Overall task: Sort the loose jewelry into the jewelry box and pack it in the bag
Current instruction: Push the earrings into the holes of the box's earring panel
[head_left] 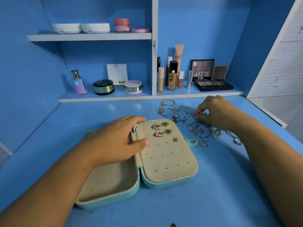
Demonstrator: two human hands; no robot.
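A mint-green jewelry box [165, 181] lies open on the blue desk, its beige earring panel [168, 159] facing up. Pinned on the panel are two gold leaf earrings [155, 126], two green stone earrings [165, 124] and one small gold earring [175, 139]. My left hand [118, 138] rests on the box's hinge side, thumb on the panel's left edge. A pile of loose silver jewelry [196, 128] lies to the right of the box. My right hand [213, 112] is over that pile, fingertips pinching a small piece. No bag is in view.
Behind the desk stand shelves with cosmetics: a perfume bottle [78, 82], powder jars [103, 87], foundation bottles [172, 76] and eyeshadow palettes [213, 85]. The shelf ledge [105, 98] borders the desk at the back. The desk's right edge [278, 122] drops off beside a white wall.
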